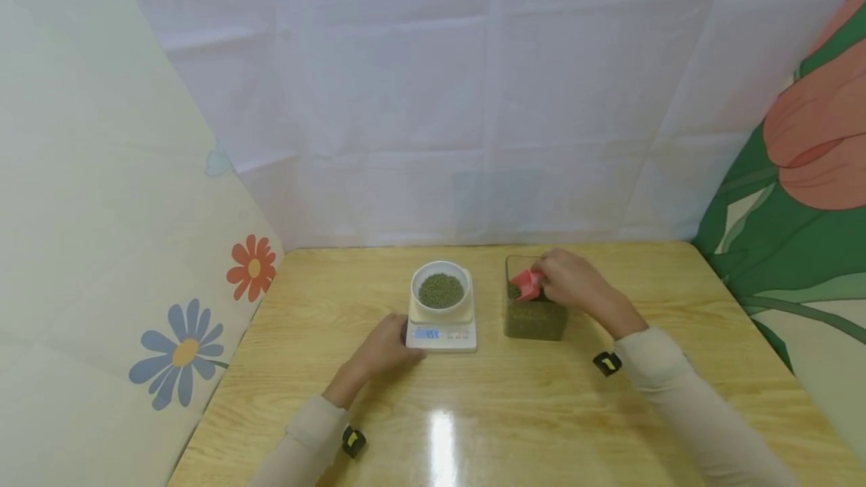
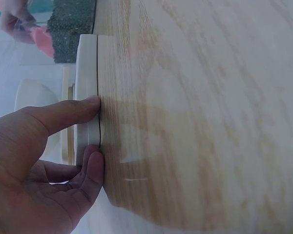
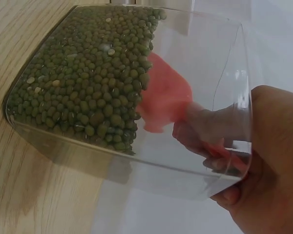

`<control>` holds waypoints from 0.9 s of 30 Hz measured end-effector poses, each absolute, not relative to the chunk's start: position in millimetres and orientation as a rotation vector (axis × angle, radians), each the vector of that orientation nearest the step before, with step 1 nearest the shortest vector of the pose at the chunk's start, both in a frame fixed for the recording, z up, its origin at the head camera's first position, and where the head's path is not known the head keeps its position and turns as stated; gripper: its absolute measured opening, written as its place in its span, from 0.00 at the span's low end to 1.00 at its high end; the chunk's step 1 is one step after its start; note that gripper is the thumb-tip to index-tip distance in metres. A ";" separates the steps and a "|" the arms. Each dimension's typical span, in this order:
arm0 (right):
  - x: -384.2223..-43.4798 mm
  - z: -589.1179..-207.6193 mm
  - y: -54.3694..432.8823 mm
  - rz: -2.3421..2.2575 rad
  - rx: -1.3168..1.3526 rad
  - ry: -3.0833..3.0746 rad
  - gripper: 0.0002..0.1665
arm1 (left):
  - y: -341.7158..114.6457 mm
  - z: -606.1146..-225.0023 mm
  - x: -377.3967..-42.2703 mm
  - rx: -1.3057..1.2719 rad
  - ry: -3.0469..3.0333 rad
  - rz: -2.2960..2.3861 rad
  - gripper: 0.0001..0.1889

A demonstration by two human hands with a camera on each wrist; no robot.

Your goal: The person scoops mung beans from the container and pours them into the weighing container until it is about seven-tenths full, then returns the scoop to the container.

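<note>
A white kitchen scale (image 1: 467,346) with a lit display stands on the table, bearing a white bowl (image 1: 417,276) of green mung beans (image 1: 441,291). My left hand (image 1: 386,344) holds the scale's near left corner, the thumb on its front edge and curled fingers at its side, as the left wrist view shows. To the right is a clear square container (image 1: 534,328), partly filled with mung beans (image 3: 88,83). My right hand (image 1: 575,280) reaches into it, gripping a pink scoop (image 3: 166,90) by the handle. The scoop's front meets the beans; some beans show at its mouth.
The wood-grain table (image 1: 514,404) has its far edge against a white cloth backdrop (image 1: 386,96). Flower-patterned cloths hang at the left and right. Black wrist bands (image 1: 353,442) with yellow marks show by both sleeves.
</note>
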State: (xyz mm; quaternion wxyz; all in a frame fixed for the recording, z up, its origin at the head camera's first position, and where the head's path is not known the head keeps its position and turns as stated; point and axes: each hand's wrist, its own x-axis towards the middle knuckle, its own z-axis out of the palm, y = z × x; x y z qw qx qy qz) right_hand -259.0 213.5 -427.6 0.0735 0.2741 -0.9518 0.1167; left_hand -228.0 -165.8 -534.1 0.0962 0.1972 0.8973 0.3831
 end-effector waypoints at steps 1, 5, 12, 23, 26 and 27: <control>-259.5 -428.1 213.1 0.352 0.824 -2.857 0.11 | -165.9 -534.1 -227.9 0.582 2.660 1.133 0.23; -261.1 -429.5 212.2 0.369 0.831 -2.859 0.11 | -166.0 -534.0 -227.8 0.573 2.655 1.140 0.23; -261.4 -431.6 213.7 0.393 0.836 -2.853 0.12 | -165.9 -534.5 -227.6 0.566 2.651 1.140 0.23; -262.1 -432.4 215.1 0.433 0.840 -2.854 0.10 | -165.5 -535.4 -228.5 0.573 2.646 1.143 0.23; -262.2 -432.3 216.0 0.434 0.833 -2.867 0.11 | -165.7 -535.0 -228.3 0.561 2.647 1.142 0.24; -262.2 -432.3 216.1 0.435 0.833 -2.870 0.12 | -165.7 -534.9 -228.2 0.558 2.648 1.140 0.24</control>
